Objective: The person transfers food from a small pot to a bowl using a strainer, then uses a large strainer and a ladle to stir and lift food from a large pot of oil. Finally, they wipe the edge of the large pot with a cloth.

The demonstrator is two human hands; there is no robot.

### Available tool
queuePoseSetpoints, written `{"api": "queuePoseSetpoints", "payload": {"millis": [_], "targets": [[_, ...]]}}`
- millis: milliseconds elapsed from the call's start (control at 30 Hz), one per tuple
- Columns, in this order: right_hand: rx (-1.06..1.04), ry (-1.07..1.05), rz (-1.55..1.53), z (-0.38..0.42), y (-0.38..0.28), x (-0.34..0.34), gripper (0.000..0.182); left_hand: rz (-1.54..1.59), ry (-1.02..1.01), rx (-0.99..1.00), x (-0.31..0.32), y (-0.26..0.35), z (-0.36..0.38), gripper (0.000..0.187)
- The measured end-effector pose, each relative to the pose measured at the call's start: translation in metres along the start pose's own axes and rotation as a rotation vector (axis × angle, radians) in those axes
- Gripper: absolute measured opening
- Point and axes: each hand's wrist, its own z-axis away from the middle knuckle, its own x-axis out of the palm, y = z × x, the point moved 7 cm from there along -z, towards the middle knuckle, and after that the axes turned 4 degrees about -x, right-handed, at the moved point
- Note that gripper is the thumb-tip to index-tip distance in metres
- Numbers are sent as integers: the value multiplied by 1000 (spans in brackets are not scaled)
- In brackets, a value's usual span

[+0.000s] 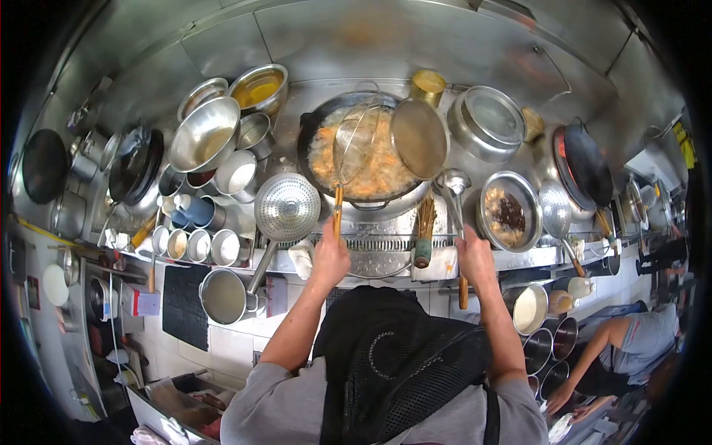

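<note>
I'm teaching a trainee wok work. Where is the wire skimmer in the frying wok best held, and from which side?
Hold the wire skimmer by the lower end of its long wooden handle, coming from the cook's side of the stove, as the left hand does. The handle slopes back out of the wok over its near rim, so that end lies farthest from the bubbling oil.

A perforated colander ladle [286,206] rests left of the stove, its handle sloping down toward a steel pot [223,296] of pale liquid. Farther left, small round tins [199,245] sit in a row below a big steel mixing bowl [204,135] and a bowl of yellow liquid [259,89]. A dark pan [138,166] leans at the far left. Right of the stove stand a lidded steel pot [487,122], a basin [508,211] holding what may be fried pieces, and a black wok [587,165]. A second person [621,345] bends at the lower right.
</note>
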Motion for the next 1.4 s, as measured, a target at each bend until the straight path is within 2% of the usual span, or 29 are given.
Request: {"api": "queuePoseSetpoints", "payload": {"millis": [100, 200, 333, 400, 533, 667, 900, 967, 1100, 1200, 1400], "targets": [[12, -80, 16, -8, 0, 12, 36, -29, 15, 16, -2, -4, -8, 56], [-82, -20, -51, -10, -4, 12, 34, -73, -40, -93, -1, -19, -12, 56], [-95, -83, -77, -20, -12, 36, 33, -81, -2, 16, 2, -25, -15, 57], [-12, -81, 31, -25, -21, 42, 34, -105, 28, 49, -2, -25, -17, 58], [62, -163, 43, -30, -28, 51, 31, -53, 53, 10, -13, -19, -10, 55], [8, -44, -175, -43, -18, 77, 28, 9, 56, -27, -21, -5, 7, 57], [24, -57, -190, -56, -47, 86, 26, 56, 102, -41, -11, -1, 26, 53], [-67, -13, -302, -65, -49, 92, 23, 35, 69, 45, -3, -3, 27, 60], [33, -58, -342, -77, -40, 88, 22, -21, 41, 45, 5, -9, 21, 58], [-61, -54, -272, -80, -30, 78, 31, -75, 36, -21, 6, -18, 15, 58], [-17, -40, -160, -65, -23, 44, 27, -145, 129, -27, -10, -26, 10, 60]]}}
